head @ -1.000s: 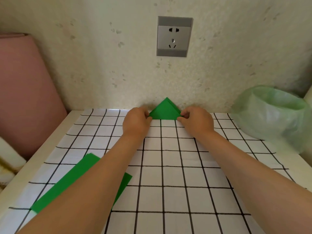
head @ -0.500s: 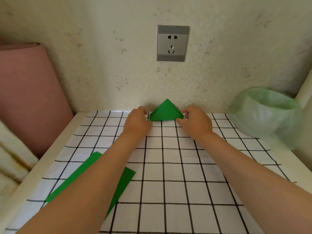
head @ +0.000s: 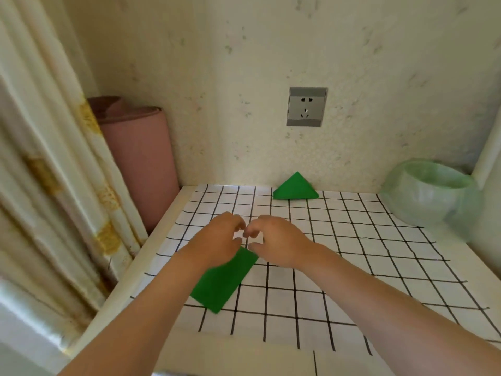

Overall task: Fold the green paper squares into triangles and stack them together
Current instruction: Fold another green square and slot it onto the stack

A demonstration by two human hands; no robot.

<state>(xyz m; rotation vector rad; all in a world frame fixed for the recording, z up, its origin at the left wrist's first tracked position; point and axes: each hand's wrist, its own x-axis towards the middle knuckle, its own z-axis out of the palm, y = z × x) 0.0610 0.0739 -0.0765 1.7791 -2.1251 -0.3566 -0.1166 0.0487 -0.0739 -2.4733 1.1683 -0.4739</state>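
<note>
Folded piece: a green paper triangle [head: 296, 190] lies at the far edge of the surface, at about 12 o'clock from the hands, its point against the speckled cream wall [head: 271, 63]; well apart from both hands.
Unfolded piece: a flat green paper square [head: 223, 280] lies on the near left part of the surface, at about 7 o'clock from the hands; its far corner is hidden under the left hand.
Left hand: the left hand [head: 219, 238] is over the far corner of the flat sheet, fingers curled, grip narrow with nothing in it; I cannot tell whether it touches the paper.
Right hand: the right hand [head: 273, 240] is just beside the left, fingertips almost meeting it, grip narrow and empty, thumb near the sheet's far corner.
Surface: a white surface with a black grid-lined cover [head: 352, 253].
Wall socket: a grey wall socket [head: 306, 106] at 12 o'clock above the triangle.
Right side: a pale green plastic-lined bin [head: 428, 196] at 2 o'clock.
Left side: a pink rolled mat [head: 141, 158] at 10 o'clock, beside a cream patterned curtain [head: 48, 158].
</note>
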